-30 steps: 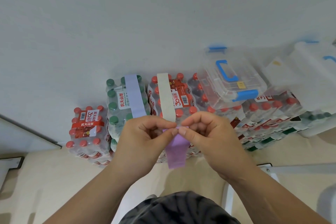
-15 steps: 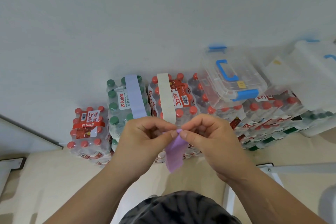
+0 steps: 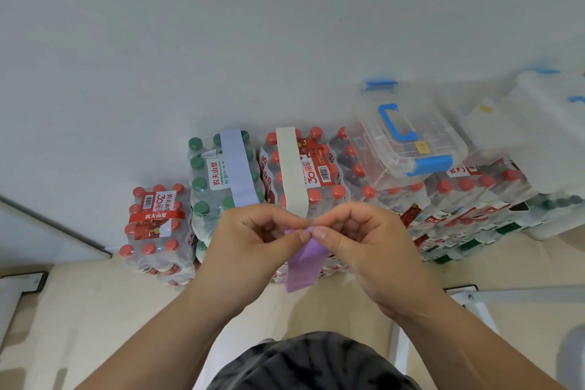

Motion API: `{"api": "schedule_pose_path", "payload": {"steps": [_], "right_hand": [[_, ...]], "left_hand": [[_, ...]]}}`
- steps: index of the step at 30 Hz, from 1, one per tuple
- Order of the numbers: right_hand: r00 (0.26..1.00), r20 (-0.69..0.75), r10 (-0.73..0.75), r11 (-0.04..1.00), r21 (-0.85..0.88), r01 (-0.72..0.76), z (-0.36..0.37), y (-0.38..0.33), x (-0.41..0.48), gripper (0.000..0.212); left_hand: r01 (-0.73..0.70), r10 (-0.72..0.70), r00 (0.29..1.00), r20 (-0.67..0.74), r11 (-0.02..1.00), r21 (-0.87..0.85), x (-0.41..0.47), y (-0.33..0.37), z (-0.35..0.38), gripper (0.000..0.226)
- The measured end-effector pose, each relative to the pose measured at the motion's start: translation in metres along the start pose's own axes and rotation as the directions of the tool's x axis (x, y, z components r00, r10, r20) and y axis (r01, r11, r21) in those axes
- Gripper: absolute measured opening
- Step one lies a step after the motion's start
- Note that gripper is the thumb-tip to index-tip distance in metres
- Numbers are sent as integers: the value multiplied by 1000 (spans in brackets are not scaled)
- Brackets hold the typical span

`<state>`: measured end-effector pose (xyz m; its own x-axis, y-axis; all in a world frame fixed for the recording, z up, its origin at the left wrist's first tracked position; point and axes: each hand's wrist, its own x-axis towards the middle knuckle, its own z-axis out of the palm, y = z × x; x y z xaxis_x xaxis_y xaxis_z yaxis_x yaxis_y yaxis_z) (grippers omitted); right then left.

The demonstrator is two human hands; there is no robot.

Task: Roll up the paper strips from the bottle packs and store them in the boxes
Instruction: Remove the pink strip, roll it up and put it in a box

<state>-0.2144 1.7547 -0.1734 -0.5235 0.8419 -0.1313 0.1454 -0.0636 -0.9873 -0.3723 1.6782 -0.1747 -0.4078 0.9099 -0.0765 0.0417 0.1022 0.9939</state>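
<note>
A purple paper strip (image 3: 304, 263) hangs down between my hands, its top end pinched by the thumbs and fingers of my left hand (image 3: 253, 241) and my right hand (image 3: 357, 244). Both hands are held in front of the stacked bottle packs. Behind them a pale blue strip (image 3: 235, 165) lies over the green-capped pack (image 3: 202, 187), and a cream strip (image 3: 291, 165) lies over the red-capped pack (image 3: 329, 190). A clear box with a blue handle (image 3: 408, 139) sits shut on the packs to the right.
A lower red-capped pack (image 3: 155, 225) stands at the left on the floor. More packs (image 3: 474, 209) extend right under a second clear box (image 3: 544, 123). A white wall rises behind. A white metal frame (image 3: 474, 298) is at lower right.
The hanging end of the purple strip has swung slightly and tilted to the right; my fingers have worked its top end closer together. The hands stay in the same place.
</note>
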Motion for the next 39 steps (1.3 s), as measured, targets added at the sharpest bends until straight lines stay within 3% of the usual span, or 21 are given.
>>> {"api": "schedule_pose_path", "payload": {"steps": [24, 31, 35, 39], "right_hand": [[1000, -20, -22, 1000, 13, 23, -1, 2, -4, 20], [999, -47, -20, 999, 36, 22, -1, 4, -6, 17], [998, -51, -28, 999, 15, 29, -2, 2, -6, 17], [999, -51, -16, 999, 28, 17, -2, 1, -7, 10]], "left_hand": [[-5, 4, 1000, -6, 999, -46, -3, -1, 2, 15], [-22, 22, 1000, -15, 999, -29, -3, -1, 2, 13], [-12, 12, 1000, -4, 999, -35, -3, -1, 2, 23], [-12, 12, 1000, -4, 1000, 10, -4, 0, 3, 15]]}}
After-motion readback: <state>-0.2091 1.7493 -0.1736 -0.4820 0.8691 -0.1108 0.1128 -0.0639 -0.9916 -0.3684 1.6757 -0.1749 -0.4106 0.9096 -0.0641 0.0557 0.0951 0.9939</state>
